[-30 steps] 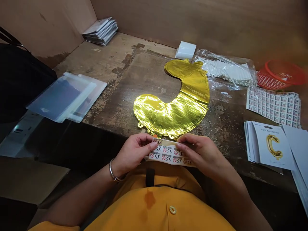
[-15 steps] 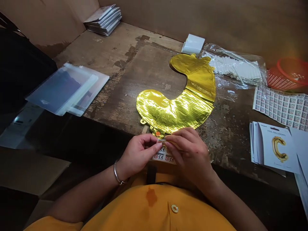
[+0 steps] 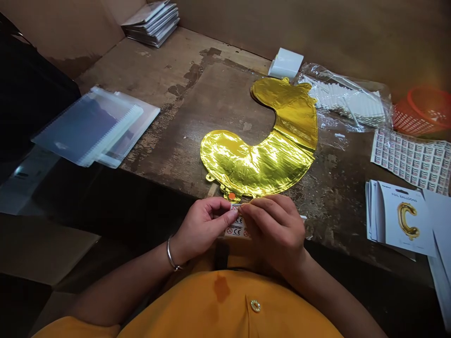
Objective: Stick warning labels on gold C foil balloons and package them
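Note:
At the table's front edge, my left hand [image 3: 207, 221] pinches a small sheet of CE stickers [image 3: 234, 231] between thumb and fingers. My right hand [image 3: 275, 225] meets it at the top of the sheet, fingers pressed together and covering its right part; whether a sticker is between them is too small to tell. Just beyond the hands lies a flat gold foil balloon [image 3: 260, 157], curved like a C, with an orange dot [image 3: 231, 196] on its near tab.
Clear plastic sleeves [image 3: 88, 126] lie at the left, stacked packs [image 3: 151, 23] at the back left. At the right are bagged white sticks [image 3: 352, 101], a red basket [image 3: 419, 110], a label sheet [image 3: 412, 157] and balloon cards [image 3: 405, 218]. A folded white paper [image 3: 286, 62] sits behind.
My right hand has shifted slightly, its fingers more curled over the sticker sheet. The view has moved a little; the balloon stays in place.

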### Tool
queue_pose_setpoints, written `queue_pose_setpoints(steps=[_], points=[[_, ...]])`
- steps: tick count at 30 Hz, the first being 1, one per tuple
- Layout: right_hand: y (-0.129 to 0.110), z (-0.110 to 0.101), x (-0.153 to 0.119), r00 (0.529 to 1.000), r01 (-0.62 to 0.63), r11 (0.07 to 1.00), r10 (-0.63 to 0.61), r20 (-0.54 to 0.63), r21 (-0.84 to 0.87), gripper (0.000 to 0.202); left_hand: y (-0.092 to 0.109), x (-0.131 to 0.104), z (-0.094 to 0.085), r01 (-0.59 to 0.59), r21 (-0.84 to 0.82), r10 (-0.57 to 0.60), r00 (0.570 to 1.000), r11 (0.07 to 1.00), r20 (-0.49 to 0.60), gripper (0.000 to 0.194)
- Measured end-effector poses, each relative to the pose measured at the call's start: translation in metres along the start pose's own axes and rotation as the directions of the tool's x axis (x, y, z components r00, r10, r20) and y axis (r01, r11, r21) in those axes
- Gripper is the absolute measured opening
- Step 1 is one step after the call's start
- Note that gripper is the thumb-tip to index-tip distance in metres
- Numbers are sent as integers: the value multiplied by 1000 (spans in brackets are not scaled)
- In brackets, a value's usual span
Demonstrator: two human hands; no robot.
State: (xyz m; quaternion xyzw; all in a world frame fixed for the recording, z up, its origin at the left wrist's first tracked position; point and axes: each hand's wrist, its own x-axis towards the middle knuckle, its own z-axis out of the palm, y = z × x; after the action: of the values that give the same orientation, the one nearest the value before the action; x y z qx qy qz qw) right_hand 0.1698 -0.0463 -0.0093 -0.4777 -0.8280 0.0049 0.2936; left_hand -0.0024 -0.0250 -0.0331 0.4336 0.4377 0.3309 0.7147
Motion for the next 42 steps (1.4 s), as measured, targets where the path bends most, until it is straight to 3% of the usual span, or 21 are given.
queue_pose_setpoints(steps=[13,21,30,36,42], points=[[-3,-3,6,990,-142,979,141,16,146,12,1,-3,1,-13,-102,11,1000,995,-18,18],[-3,3,0,994,-65,996,70,-88,56,20,0,-2,0,-4,-127,3,1000,992,-6,16],[2,5,-4,992,112,993,-114,-56,-34,22,-2,-4,0,15,-155,-16,1000,988,1,25],[3,7,-6,986,164,986,-165,-29,-43,21,-5,-2,0,107,-224,-109,994,969,2,37],[1,11,0,999,38,999,-37,-11,31,12,-5,-3,-1,182,-307,-160,982,934,98,35]])
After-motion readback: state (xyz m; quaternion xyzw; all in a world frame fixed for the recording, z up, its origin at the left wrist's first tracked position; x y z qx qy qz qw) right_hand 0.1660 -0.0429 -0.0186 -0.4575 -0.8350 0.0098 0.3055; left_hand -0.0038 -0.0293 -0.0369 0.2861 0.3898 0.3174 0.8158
